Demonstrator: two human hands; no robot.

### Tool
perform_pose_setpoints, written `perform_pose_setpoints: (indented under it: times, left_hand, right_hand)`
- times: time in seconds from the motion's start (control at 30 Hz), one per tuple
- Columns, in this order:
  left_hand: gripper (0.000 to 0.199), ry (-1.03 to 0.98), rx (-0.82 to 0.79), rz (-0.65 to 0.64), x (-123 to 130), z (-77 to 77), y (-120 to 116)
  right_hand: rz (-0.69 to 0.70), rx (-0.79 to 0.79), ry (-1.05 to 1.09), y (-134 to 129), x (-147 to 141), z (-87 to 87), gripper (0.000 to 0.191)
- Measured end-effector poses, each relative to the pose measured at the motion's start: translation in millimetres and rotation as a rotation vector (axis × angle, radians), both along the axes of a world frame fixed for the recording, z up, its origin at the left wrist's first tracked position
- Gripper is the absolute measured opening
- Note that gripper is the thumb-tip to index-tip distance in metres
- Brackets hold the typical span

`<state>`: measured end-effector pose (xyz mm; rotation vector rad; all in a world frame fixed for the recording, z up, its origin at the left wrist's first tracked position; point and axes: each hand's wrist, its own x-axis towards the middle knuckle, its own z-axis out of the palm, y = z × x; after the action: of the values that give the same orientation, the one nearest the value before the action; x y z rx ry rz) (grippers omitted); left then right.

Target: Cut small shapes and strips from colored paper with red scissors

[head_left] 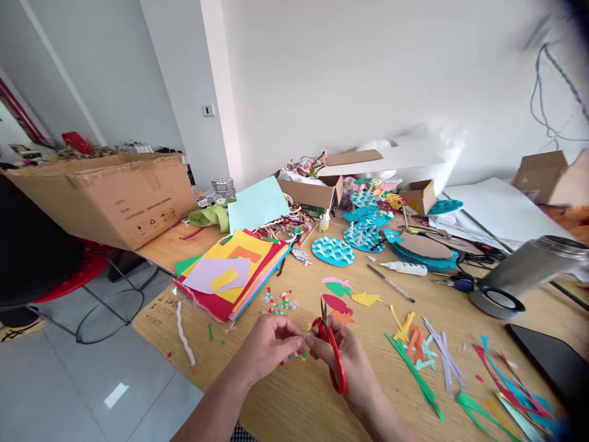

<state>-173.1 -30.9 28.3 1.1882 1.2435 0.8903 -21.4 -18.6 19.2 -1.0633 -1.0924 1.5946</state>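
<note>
My right hand point(352, 359) is closed around red-handled scissors point(338, 362), whose blades point away from me. Its thumb and fingertip also meet at a tiny pale purple paper scrap point(307, 337). My left hand point(273, 344) pinches at the same scrap from the other side, fingertips nearly touching the right ones. Confetti-like paper bits point(281, 299) lie just beyond, and some are partly hidden under my hands. Past the scissors lie paper fish: a red fish point(335, 304), an orange fish point(343, 317), a yellow fish point(366, 299) and a green fish point(337, 288).
Coloured paper sheets point(221, 276) are stacked at left. Paper strips point(416, 374), a phone point(547, 362), a steel bottle point(534, 267) and tape point(497, 302) lie at right. Farther back are a blue wavy disc point(333, 251), glue bottle point(405, 268) and pen point(391, 283).
</note>
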Motion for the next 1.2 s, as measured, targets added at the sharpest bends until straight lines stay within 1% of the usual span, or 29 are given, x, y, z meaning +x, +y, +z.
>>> perform_pose_setpoints:
  times: [0.1, 0.2, 0.33, 0.47, 0.53, 0.67, 0.77, 0.9, 1.1, 1.2]
  left_hand:
    - [0.019, -0.002, 0.035, 0.019, 5, 3.6, 4]
    - [0.02, -0.098, 0.121, 0.128, 9, 4.6, 14]
    - [0.021, -0.218, 0.179, 0.311, 15, -5.6, 28]
    - [0.018, -0.282, 0.216, 0.363, 20, -17.5, 30]
    - [0.019, -0.3, 0.183, 0.368, 20, -18.8, 28]
    - [0.024, -0.338, 0.078, 0.348, 20, -15.1, 24]
    - [0.024, -0.369, 0.069, 0.336, 20, -13.4, 24]
    - [0.021, -0.387, 0.072, 0.303, 20, -13.5, 24]
    - [0.021, -0.365, 0.028, 0.288, 20, -14.0, 22]
    - [0.02, -0.362, 0.002, 0.253, 19, -16.0, 21]
  right_hand:
    - [-0.01, 0.026, -0.017, 1, 4, 0.0, 0.039]
    - [0.041, 0.048, -0.029, 1, 7, 0.6, 0.04]
    - [0.077, 0.067, -0.073, -3, 7, -2.3, 0.047]
    - [0.084, 0.055, -0.145, -6, 4, -3.9, 0.049]
    - [0.093, 0.041, -0.182, -7, 3, -3.2, 0.05]
    - [0.138, 0.038, -0.197, -8, 3, -4.6, 0.049]
    - [0.169, 0.025, -0.194, -9, 3, -8.1, 0.046]
    - [0.164, 0.012, -0.168, -9, 2, -12.5, 0.045]
    - [0.168, -0.023, -0.102, -8, 1, -19.4, 0.045]
    - [0.154, -0.036, -0.081, -7, 1, -20.4, 0.045]
